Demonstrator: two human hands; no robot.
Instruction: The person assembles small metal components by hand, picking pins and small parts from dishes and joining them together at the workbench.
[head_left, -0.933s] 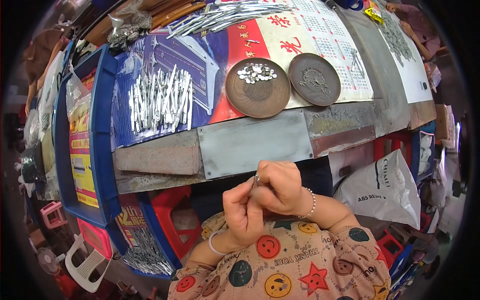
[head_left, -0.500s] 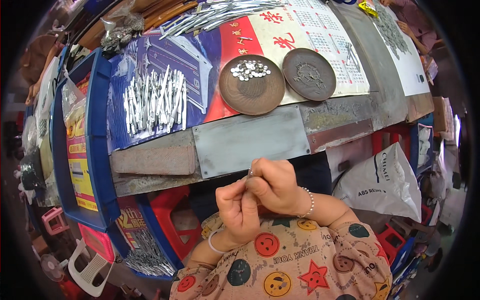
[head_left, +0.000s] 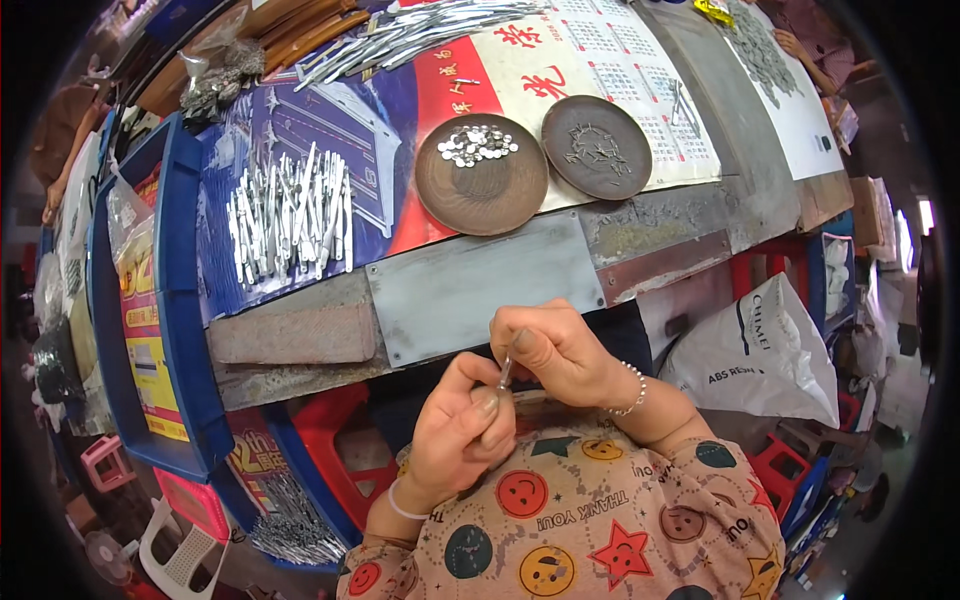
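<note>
My left hand [head_left: 462, 430] and my right hand [head_left: 555, 350] meet close to my chest, below the table edge. Both pinch one small silver metal piece [head_left: 505, 373] between fingertips. On the table above sits a brown round dish [head_left: 482, 192] with several small silver discs at its far side. A second brown dish [head_left: 597, 147] to its right holds a few thin metal bits. A pile of silver metal rods [head_left: 290, 212] lies on blue paper to the left.
A grey metal plate [head_left: 480, 288] covers the table's near edge. More long silver rods [head_left: 420, 32] lie at the far side. A blue crate [head_left: 150, 300] stands at the left, a white plastic sack [head_left: 760, 350] at the right, red stools below. Another person's hand [head_left: 795, 45] works far right.
My hands stayed together on the small metal piece and shifted slightly. The view tilted, so the table moved up a little in the picture.
</note>
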